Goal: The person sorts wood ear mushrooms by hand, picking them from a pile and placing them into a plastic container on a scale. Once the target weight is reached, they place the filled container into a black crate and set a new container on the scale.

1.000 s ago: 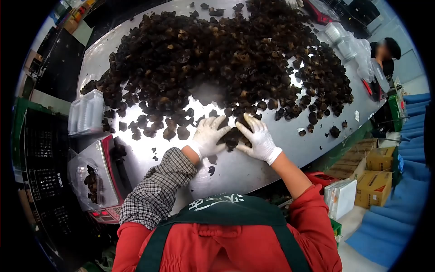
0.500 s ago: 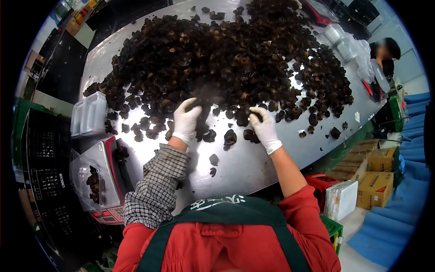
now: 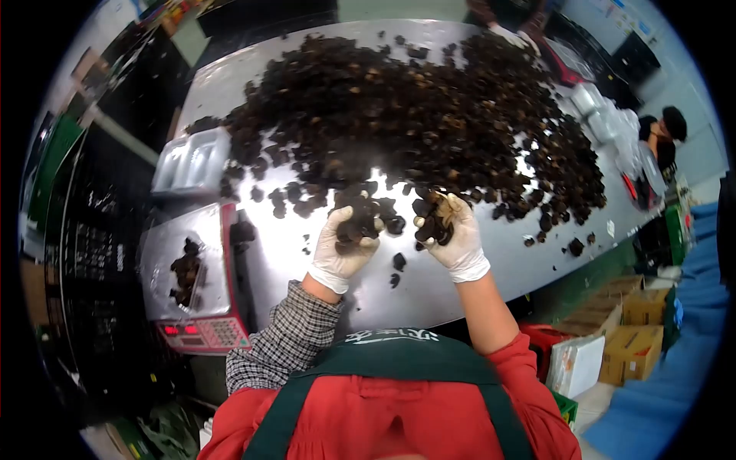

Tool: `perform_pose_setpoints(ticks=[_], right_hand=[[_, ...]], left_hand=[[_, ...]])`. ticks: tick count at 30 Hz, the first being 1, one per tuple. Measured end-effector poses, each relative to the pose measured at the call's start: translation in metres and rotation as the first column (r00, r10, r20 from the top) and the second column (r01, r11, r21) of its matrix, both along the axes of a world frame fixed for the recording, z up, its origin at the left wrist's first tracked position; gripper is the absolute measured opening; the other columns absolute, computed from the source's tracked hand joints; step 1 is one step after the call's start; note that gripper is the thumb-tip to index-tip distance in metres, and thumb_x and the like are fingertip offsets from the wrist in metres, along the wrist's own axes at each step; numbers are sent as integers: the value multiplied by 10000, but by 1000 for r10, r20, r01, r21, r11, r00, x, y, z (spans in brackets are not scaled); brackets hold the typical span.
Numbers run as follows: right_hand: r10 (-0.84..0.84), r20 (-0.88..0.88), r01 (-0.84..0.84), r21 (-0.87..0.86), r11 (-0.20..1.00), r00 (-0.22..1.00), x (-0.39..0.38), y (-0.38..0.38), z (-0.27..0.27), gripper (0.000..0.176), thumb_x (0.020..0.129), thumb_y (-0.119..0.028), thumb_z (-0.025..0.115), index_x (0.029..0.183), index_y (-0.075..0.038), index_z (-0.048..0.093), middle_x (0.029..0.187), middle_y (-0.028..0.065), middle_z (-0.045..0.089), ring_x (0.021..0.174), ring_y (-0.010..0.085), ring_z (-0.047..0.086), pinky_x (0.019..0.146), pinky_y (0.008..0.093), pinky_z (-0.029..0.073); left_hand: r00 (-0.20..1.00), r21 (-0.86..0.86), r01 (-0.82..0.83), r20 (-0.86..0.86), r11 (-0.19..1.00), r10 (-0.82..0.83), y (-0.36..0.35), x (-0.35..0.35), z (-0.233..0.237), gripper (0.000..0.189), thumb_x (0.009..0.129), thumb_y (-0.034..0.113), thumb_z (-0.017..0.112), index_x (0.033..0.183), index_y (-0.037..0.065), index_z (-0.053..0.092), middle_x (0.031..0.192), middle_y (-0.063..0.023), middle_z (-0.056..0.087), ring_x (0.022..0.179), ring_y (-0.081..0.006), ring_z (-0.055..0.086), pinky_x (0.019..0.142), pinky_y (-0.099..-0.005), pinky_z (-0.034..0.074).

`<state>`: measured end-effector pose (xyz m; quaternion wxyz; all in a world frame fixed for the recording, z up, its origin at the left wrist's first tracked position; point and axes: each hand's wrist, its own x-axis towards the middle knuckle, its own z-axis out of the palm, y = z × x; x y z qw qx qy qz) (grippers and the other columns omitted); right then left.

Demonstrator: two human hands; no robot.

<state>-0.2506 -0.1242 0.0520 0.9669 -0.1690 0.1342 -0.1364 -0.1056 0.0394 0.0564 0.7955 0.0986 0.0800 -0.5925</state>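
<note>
My left hand (image 3: 341, 249), in a white glove, is closed around dark brown, crinkled pieces that look like dried fungus (image 3: 356, 225). In my right hand (image 3: 458, 244), gloved as well, are more such pieces (image 3: 435, 218), one side of them pale tan. Both hands are raised side by side over the near part of the metal table (image 3: 383, 295). Beyond them spreads a large heap of the same dark pieces (image 3: 368, 107). A few loose pieces (image 3: 399, 262) lie between the hands.
At left a red-framed scale (image 3: 203, 333) carries a clear container of dark pieces (image 3: 186, 272); stacked clear trays (image 3: 192, 162) stand behind it. Another person's gloved hands (image 3: 512, 37) are at the heap's far edge. A co-worker (image 3: 665, 138) is at right, near plastic bags (image 3: 625, 138).
Both hands have closed around dark pieces and lifted them. The view has shifted, showing the left scale more fully and another person's hands at the far edge.
</note>
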Motion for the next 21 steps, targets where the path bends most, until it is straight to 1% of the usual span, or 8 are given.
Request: perform_pose_setpoints(ticks=[6,9,11,14,17,19,20,21], right_hand=[[55,-75,-77,-339,938,996,55,72,32,355,966,-363,416,1076,-67,577,996,111,649,782,185,622,534,263,461],[243,-17,-242,-166,956,970,97,111,33,340,969,-356,423,1051,-64,578,978,110,640,765,194,616,540,275,457],[194,-70,-205,-445,872,979,122,156,51,343,966,-348,443,1065,-48,577,976,112,635,751,202,616,534,284,468],[455,-46,-431,-421,798,889,174,207,73,302,967,-287,455,1104,-50,583,1012,104,649,732,178,614,594,312,499],[343,-44,-283,-668,688,938,231,269,63,249,951,-240,514,1072,-51,621,937,58,637,750,136,604,666,245,482],[292,-161,-271,-881,388,943,257,295,66,281,917,-249,555,1044,-8,626,919,80,662,823,178,613,765,279,486],[263,-144,-191,-968,162,954,267,304,56,306,914,-258,538,1064,-4,621,962,126,660,888,242,617,823,317,480],[232,-124,-109,-991,-80,965,274,309,48,331,911,-266,522,1084,-1,616,1005,173,658,953,307,622,881,354,474]], left_hand=[[981,-8,-164,101,986,164,85,21,29,353,845,184,646,1176,99,557,1007,-97,630,852,-231,615,554,-252,469],[897,83,-402,235,912,374,152,42,53,327,825,151,674,1134,88,586,1007,-109,640,876,-210,615,555,-258,472],[749,130,-616,402,777,527,200,62,65,285,836,140,668,1103,69,597,994,-100,656,824,-184,644,549,-256,521],[388,75,-841,773,536,501,261,87,77,277,884,111,600,1149,29,592,998,-94,672,867,-203,674,628,-283,570],[123,39,-961,948,275,295,292,114,63,294,880,11,586,1174,6,590,1013,-86,661,840,-147,656,714,-245,553],[-2,-9,-983,999,182,39,301,133,38,308,868,18,611,1176,-2,593,1017,-78,656,816,-140,641,725,-222,521],[-195,-167,-981,878,102,-438,314,151,11,333,839,59,652,1162,-7,600,1049,-81,642,868,-165,625,766,-243,498],[-144,-57,-983,834,176,-532,309,139,31,422,768,139,696,1156,4,599,1104,-149,580,1075,-290,539,964,-357,412]])
